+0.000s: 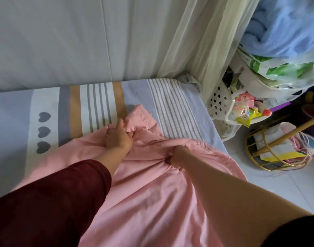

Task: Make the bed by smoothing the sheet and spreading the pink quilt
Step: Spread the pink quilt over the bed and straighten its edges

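The pink quilt (pixel 149 196) is shown bunched on the striped sheet (pixel 170 97) near the bed's far corner. Its folds are clenched in the left hand (pixel 117 137), sleeved in dark red, and gathered in the fist of the right hand (pixel 176 157). A sheer curtain (pixel 202 50), a white perforated basket (pixel 218 100) and a gold wire basket (pixel 270 154) are seen beside the bed.

Beyond and left of the pink quilt (pixel 152 202), the striped sheet (pixel 45 104) lies open to the wall (pixel 63 41); to the quilt's right stand a white basket (pixel 217 98) and a gold wire basket (pixel 277 157).
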`<state>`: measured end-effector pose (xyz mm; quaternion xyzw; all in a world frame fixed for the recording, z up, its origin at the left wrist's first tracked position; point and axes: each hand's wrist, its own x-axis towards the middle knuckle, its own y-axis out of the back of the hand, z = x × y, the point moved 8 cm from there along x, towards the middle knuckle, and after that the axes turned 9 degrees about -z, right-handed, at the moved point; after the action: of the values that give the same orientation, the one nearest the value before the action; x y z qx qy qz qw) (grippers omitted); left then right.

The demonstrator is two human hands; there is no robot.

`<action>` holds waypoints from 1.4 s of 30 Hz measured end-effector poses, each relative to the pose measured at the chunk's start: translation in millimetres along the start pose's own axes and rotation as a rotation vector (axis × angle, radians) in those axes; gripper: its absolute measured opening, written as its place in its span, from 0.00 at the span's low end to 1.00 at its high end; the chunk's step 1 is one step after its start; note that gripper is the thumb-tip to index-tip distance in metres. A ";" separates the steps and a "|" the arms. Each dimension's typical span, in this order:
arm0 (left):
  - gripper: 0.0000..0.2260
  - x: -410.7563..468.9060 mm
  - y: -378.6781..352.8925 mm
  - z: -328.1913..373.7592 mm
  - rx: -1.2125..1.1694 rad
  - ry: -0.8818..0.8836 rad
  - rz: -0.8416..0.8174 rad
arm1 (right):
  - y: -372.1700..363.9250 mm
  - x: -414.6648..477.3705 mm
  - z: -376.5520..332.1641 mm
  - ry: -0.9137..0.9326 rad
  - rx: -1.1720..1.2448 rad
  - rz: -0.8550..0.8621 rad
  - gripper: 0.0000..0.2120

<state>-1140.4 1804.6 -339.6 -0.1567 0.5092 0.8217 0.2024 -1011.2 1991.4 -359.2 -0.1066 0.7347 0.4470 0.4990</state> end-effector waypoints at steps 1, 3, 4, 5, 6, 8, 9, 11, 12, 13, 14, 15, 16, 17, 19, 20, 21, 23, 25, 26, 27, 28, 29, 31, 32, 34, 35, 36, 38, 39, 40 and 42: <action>0.17 -0.7 0.2 0.3 0.011 -0.007 0.011 | 0.0 2.5 3.0 -0.033 -0.014 0.017 0.15; 0.17 -1.5 1.3 -0.8 0.001 0.002 0.012 | 0.3 0.7 3.0 -0.058 0.021 0.049 0.20; 0.18 -2.0 2.1 -1.9 -0.020 0.014 0.008 | 1.3 -0.1 2.2 -0.059 0.031 0.047 0.17; 0.19 -1.4 3.4 -4.1 -0.041 0.031 0.008 | 2.0 2.5 2.5 -0.058 0.067 0.017 0.10; 0.21 -0.5 3.3 -6.2 -0.062 0.043 0.005 | -0.2 7.5 5.9 -0.050 0.162 -0.040 0.08; 0.24 1.6 3.1 -7.7 -0.076 0.042 0.003 | -4.9 5.9 11.8 -0.052 0.424 -0.242 0.16; 0.24 3.3 2.5 -9.5 -0.063 0.041 0.003 | -5.2 -1.6 12.2 -0.036 0.569 -0.345 0.17; 0.23 5.0 -0.9 -10.2 -0.032 0.038 0.013 | -1.1 -11.8 18.6 0.002 0.858 -0.514 0.22; 0.22 4.1 -4.3 -10.3 -0.017 0.046 0.010 | 0.1 -13.8 23.7 0.014 0.971 -0.586 0.33; 0.22 2.6 -7.5 -6.7 0.006 0.057 0.006 | 1.7 -13.6 29.5 0.010 1.053 -0.653 0.43; 0.22 1.2 -9.0 -2.9 0.058 0.085 -0.005 | 2.3 -11.8 34.3 -0.007 1.124 -0.700 0.49; 0.21 -1.2 -8.2 -0.5 0.129 0.122 -0.016 | -1.4 -8.8 35.6 -0.038 1.167 -0.729 0.51; 0.20 -2.2 -6.1 4.0 0.198 0.157 -0.013 | -2.9 -4.1 37.0 -0.062 1.178 -0.738 0.48; 0.19 -0.7 -5.6 7.6 0.258 0.205 -0.017 | -4.3 -1.6 37.7 -0.069 1.162 -0.735 0.43; 0.16 -2.3 -1.3 25.6 0.288 0.290 -0.029 | -5.2 -0.6 37.9 -0.060 1.134 -0.715 0.28; 0.16 -1.9 3.8 40.8 0.263 0.299 -0.015 | -4.8 -2.1 36.4 -0.040 1.150 -0.694 0.23; 0.15 2.5 10.4 61.4 0.223 0.261 0.019 | 0.2 -0.8 36.8 0.006 1.220 -0.630 0.20; 0.14 23.4 34.3 121.1 0.117 0.110 0.144 | 30.4 12.1 48.4 0.120 1.551 -0.331 0.14; 0.13 42.4 58.1 185.2 0.064 -0.095 0.283 | 53.4 23.4 68.0 0.197 1.979 -0.062 0.11; 0.13 46.8 63.9 213.3 0.052 -0.198 0.310 | 61.7 24.4 73.8 0.233 2.124 0.011 0.11; 0.12 56.2 58.4 237.6 0.052 -0.289 0.298 | 67.8 29.7 78.2 0.281 2.198 0.057 0.12; 0.12 63.9 50.0 252.5 0.024 -0.350 0.280 | 71.6 33.1 78.6 0.341 2.199 0.065 0.13; 0.13 75.3 33.4 257.2 -0.031 -0.372 0.218 | 74.4 36.3 73.7 0.424 2.154 0.035 0.14; 0.29 101.0 -10.7 246.2 -0.223 -0.390 0.087 | 79.1 40.4 63.4 0.584 1.991 -0.045 0.16; 0.37 106.3 -27.6 237.5 -0.236 -0.404 0.034 | 80.8 41.8 56.8 0.632 1.917 -0.082 0.15; 0.41 122.1 -61.3 232.1 -0.095 -0.499 0.017 | 84.2 52.4 61.6 0.668 1.856 -0.075 0.18; 0.38 127.6 -65.7 230.7 -0.024 -0.519 0.043 | 87.2 53.0 61.7 0.680 1.845 -0.069 0.19; 0.36 131.3 -66.9 229.1 0.014 -0.530 0.044 | 88.3 53.8 61.6 0.672 1.826 -0.062 0.20; 0.34 137.3 -71.2 227.7 0.052 -0.540 -0.048 | 86.0 51.5 62.2 0.613 1.802 -0.024 0.20; 0.34 137.9 -71.0 226.3 0.062 -0.532 -0.108 | 87.1 48.4 60.7 0.587 1.803 -0.006 0.21; 0.34 134.0 -75.1 225.7 0.086 -0.532 -0.165 | 87.2 46.5 61.2 0.568 1.800 0.010 0.21; 0.33 122.1 -73.4 225.6 0.130 -0.558 -0.230 | 90.7 44.2 59.6 0.537 1.767 0.065 0.22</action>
<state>-1222.0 2058.2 -355.5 0.0314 0.4645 0.7703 0.4358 -1049.0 2102.1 -352.0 0.2336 0.9026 -0.3018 0.1993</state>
